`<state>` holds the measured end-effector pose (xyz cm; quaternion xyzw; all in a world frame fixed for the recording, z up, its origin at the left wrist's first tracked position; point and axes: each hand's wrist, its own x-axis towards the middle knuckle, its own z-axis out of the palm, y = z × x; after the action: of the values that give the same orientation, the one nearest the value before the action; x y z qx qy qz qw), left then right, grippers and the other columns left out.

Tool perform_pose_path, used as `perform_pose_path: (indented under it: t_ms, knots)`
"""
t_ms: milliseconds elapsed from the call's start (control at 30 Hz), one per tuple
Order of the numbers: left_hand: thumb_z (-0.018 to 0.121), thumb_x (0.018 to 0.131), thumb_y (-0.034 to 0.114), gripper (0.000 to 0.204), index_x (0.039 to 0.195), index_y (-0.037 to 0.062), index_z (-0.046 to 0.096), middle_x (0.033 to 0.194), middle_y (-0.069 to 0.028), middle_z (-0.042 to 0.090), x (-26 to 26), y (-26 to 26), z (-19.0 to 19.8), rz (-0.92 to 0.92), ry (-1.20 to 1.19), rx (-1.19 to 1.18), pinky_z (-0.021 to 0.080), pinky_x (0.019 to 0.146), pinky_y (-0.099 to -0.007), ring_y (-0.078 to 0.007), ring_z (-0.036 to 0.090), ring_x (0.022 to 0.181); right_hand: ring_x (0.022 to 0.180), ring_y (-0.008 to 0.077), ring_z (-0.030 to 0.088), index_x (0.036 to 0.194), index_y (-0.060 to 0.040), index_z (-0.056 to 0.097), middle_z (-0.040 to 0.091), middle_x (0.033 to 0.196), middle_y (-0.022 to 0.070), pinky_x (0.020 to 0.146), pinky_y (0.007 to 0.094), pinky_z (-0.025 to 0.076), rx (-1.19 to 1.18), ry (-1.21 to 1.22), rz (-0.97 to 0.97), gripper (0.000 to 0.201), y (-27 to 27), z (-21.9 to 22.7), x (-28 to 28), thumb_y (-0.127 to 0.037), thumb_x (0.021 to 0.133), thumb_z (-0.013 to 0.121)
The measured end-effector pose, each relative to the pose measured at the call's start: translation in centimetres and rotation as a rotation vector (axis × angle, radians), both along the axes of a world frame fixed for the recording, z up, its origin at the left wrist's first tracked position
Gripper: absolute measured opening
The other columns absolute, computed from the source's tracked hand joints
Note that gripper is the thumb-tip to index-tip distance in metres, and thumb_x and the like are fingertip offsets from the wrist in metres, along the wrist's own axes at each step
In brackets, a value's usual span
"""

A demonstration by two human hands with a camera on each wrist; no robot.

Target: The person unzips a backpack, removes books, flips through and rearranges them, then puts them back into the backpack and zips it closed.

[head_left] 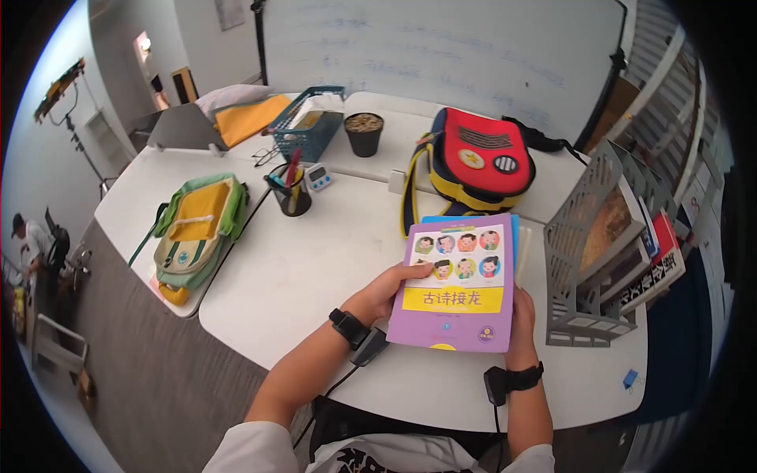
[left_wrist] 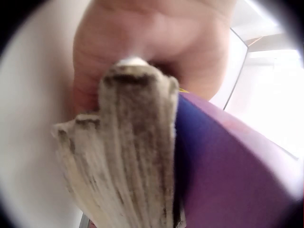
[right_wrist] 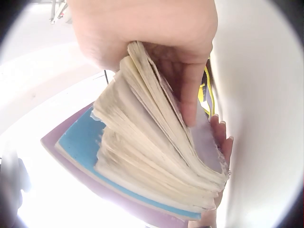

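A stack of books is held up over the near side of the table, between both hands. On top lies a purple book (head_left: 453, 335) with round cartoon faces and a yellow title band. A blue book (right_wrist: 81, 135) shows beneath it, and thick, worn pages (right_wrist: 152, 142) fan out in the right wrist view. My left hand (head_left: 388, 290) grips the left edge, thumb across the purple cover and fingers underneath. The right hand (head_left: 522, 327) holds the right edge, its fingers curled against the pages and mostly hidden in the head view.
A grey file rack (head_left: 587, 260) with several books stands at the right. Behind the stack sits a red backpack (head_left: 485, 150); a green-and-yellow backpack (head_left: 197, 229) lies at the left. Farther back are a pen holder (head_left: 293, 201), a small timer (head_left: 318, 177), a pot (head_left: 363, 142) and a blue basket (head_left: 296, 146).
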<state>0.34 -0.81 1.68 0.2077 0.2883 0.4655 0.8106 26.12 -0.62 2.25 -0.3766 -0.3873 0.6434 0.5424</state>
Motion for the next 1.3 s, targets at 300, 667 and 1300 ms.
perform_pose_path:
  t_ms: [300,667,1300]
  knots:
    - [0.064,0.091,0.018,0.049,0.130,-0.0036,0.045,0.123,-0.0191,0.060,-0.8,0.5,0.0,0.089,-0.020,0.117,0.055,0.090,-0.0372,-0.0266,0.065,0.105,0.104,0.0201,0.059,0.126,0.0069,0.048,0.058,0.118,0.0151,0.090,0.0316,0.046,0.141,-0.094,-0.330,0.041,0.5,0.8,0.6,-0.024,0.099,0.051]
    - [0.058,0.094,0.024,0.047,0.132,-0.0002,0.044,0.128,-0.0185,0.057,-1.0,1.3,-0.6,0.089,0.257,0.162,0.053,0.093,-0.0380,-0.0269,0.063,0.109,0.116,0.0265,0.055,0.136,0.0041,0.041,0.052,0.133,0.0167,0.097,0.0368,0.046,0.272,0.251,-0.366,0.054,-0.7,6.3,3.6,-0.033,0.098,0.048]
    - [0.058,0.089,0.038,0.066,0.137,-0.0035,0.041,0.137,-0.0184,0.049,-1.1,0.3,1.2,-0.019,0.408,0.195,0.036,0.107,-0.0399,-0.0282,0.049,0.124,0.108,0.0337,0.050,0.131,0.0039,0.045,0.045,0.118,0.0225,0.091,0.0406,0.045,0.570,-1.067,-0.043,0.057,1.9,-2.9,-2.2,-0.038,0.094,0.056]
